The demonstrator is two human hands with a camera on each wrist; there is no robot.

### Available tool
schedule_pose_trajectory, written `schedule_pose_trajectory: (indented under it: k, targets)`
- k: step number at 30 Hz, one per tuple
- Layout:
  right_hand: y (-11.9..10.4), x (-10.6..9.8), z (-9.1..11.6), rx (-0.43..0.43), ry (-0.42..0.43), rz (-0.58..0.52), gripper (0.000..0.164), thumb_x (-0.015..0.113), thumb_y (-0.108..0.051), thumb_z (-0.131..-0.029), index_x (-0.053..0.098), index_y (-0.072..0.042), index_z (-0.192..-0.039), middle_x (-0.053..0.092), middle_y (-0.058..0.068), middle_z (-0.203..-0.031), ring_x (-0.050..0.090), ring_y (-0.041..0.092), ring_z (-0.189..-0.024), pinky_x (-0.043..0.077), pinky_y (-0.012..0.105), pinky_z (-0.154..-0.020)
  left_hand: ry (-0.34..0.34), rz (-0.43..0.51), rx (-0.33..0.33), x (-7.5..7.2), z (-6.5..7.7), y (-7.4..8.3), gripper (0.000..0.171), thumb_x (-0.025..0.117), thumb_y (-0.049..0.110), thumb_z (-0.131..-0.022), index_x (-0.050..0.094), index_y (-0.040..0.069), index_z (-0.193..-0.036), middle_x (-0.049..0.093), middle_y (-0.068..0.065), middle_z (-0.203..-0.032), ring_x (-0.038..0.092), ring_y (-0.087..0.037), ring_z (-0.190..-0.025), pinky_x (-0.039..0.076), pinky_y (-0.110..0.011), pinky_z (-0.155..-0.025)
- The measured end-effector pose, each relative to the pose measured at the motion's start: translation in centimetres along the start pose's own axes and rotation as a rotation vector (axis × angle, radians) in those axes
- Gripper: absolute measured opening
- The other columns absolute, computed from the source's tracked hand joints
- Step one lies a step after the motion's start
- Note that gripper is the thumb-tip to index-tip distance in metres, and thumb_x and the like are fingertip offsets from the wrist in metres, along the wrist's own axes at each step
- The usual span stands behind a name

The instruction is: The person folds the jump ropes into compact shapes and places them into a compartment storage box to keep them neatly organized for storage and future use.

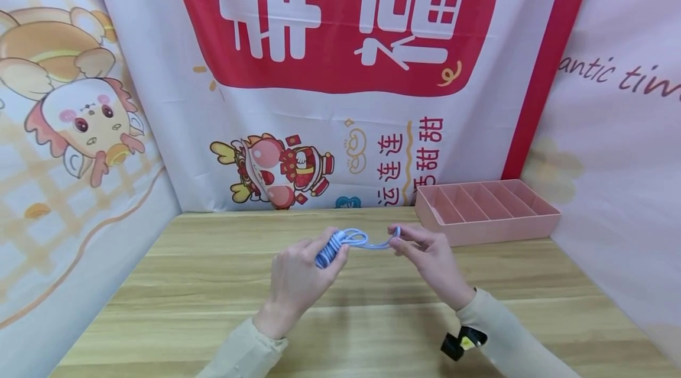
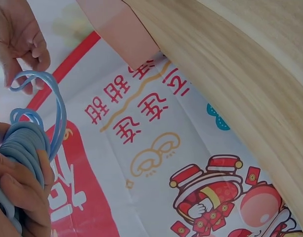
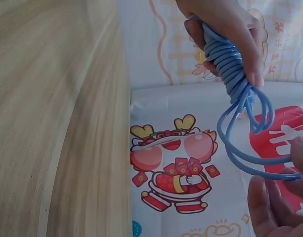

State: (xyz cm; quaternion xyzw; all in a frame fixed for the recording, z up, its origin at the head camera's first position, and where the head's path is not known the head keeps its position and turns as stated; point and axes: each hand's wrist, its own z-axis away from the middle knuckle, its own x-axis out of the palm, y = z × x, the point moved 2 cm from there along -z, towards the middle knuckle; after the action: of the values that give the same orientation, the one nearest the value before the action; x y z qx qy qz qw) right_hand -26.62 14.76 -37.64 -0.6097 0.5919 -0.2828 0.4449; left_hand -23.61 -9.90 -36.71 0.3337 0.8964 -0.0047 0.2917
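Note:
A light blue cord (image 1: 328,251) is wound into a tight bundle, and my left hand (image 1: 300,274) grips it above the table. In the right wrist view the wraps of the cord (image 3: 225,64) lie side by side, with small loops standing out at one end. From that end a doubled length runs across to my right hand (image 1: 428,259), whose thumb and fingers pinch its looped tip. The left wrist view shows this doubled length (image 2: 60,106) arching between the two hands. My left palm hides part of the bundle.
A pink divided box (image 1: 489,212) stands at the table's back right, against the printed cloth (image 1: 340,106). Printed sheets also hang at the left and right sides. The wood-grain table (image 1: 362,319) spreads beneath both hands. A small black device (image 1: 463,342) is strapped at the right wrist.

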Motion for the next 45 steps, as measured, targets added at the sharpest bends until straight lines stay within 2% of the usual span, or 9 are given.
schedule_pose_trajectory:
  k: [5,11,15,20,28,34,37,40,45]
  targets:
    - [0.0,0.2,0.1,-0.061,-0.050,0.001,0.024,0.069,-0.012,-0.093,0.072,-0.002,-0.114,0.073,0.009,-0.095,0.067,0.027,-0.076,0.056,0.036,-0.067,0.037,0.044,0.007,0.0,0.0,0.2,0.036,0.076,0.038,-0.085,0.074,0.015,-0.113,0.056,0.009,-0.059,0.038,0.000,-0.044,0.030,-0.014,-0.038]
    - [-0.3,0.3,0.4,-0.149,-0.052,0.069,0.017,0.066,0.002,-0.092,0.074,0.003,-0.107,0.071,0.010,-0.082,0.058,0.028,-0.065,0.049,0.027,-0.055,0.099,0.122,0.086,0.1,0.1,0.9,0.036,0.077,0.034,-0.084,0.073,0.013,-0.113,0.067,0.001,-0.069,0.053,-0.005,-0.048,0.039,-0.014,-0.043]
    - [-0.4,0.6,0.5,-0.173,-0.090,0.072,0.018,0.066,0.007,-0.089,0.073,0.005,-0.106,0.072,0.013,-0.087,0.058,0.027,-0.063,0.051,0.028,-0.055,0.137,0.165,0.138,0.2,0.3,1.3,0.035,0.072,0.036,-0.088,0.073,0.011,-0.113,0.069,-0.002,-0.073,0.057,-0.008,-0.049,0.042,-0.014,-0.044]
    - [-0.4,1.0,0.8,-0.219,-0.148,0.031,0.021,0.070,0.005,-0.087,0.073,0.005,-0.108,0.073,0.010,-0.095,0.061,0.017,-0.064,0.053,0.030,-0.054,0.160,0.168,0.215,0.3,0.3,1.6,0.037,0.069,0.037,-0.091,0.072,0.009,-0.115,0.070,-0.004,-0.076,0.057,-0.008,-0.049,0.040,-0.011,-0.043]
    - [-0.4,1.3,1.0,-0.231,-0.144,0.050,0.024,0.072,0.003,-0.085,0.072,0.003,-0.110,0.073,0.007,-0.095,0.065,0.017,-0.065,0.056,0.033,-0.055,0.116,0.130,0.248,0.7,0.6,1.5,0.039,0.069,0.038,-0.091,0.072,0.008,-0.115,0.069,-0.003,-0.074,0.051,-0.005,-0.046,0.032,-0.008,-0.042]
    - [-0.5,1.5,0.8,-0.220,-0.152,0.072,0.063,0.073,0.011,-0.081,0.051,0.000,-0.140,0.073,0.009,-0.088,0.066,0.022,-0.064,0.055,0.034,-0.055,0.059,0.053,0.275,0.7,0.7,1.3,0.038,0.070,0.040,-0.089,0.071,0.011,-0.114,0.066,-0.001,-0.070,0.048,-0.004,-0.045,0.030,-0.008,-0.041]
    - [-0.4,1.7,0.9,-0.234,-0.167,0.070,0.075,0.070,0.019,-0.079,0.040,0.002,-0.146,0.071,0.012,-0.085,0.064,0.025,-0.062,0.055,0.034,-0.055,0.033,0.026,0.306,0.8,0.7,1.3,0.039,0.072,0.040,-0.086,0.071,0.011,-0.112,0.065,-0.001,-0.070,0.047,-0.004,-0.044,0.029,-0.008,-0.040]
    - [-0.5,1.8,0.9,-0.255,-0.167,0.067,0.071,0.069,0.022,-0.079,0.043,0.004,-0.143,0.071,0.014,-0.084,0.064,0.024,-0.061,0.055,0.033,-0.053,0.014,0.004,0.340,0.9,0.6,1.2,0.039,0.075,0.040,-0.083,0.072,0.012,-0.110,0.066,-0.002,-0.071,0.047,-0.004,-0.043,0.029,-0.009,-0.040]
    - [-0.7,1.7,1.0,-0.265,-0.167,0.032,0.049,0.071,0.014,-0.082,0.058,0.006,-0.129,0.071,0.014,-0.089,0.067,0.023,-0.065,0.056,0.035,-0.056,-0.017,0.004,0.386,1.1,0.7,1.2,0.037,0.076,0.038,-0.082,0.072,0.012,-0.108,0.066,-0.001,-0.072,0.046,-0.003,-0.044,0.028,-0.009,-0.040]
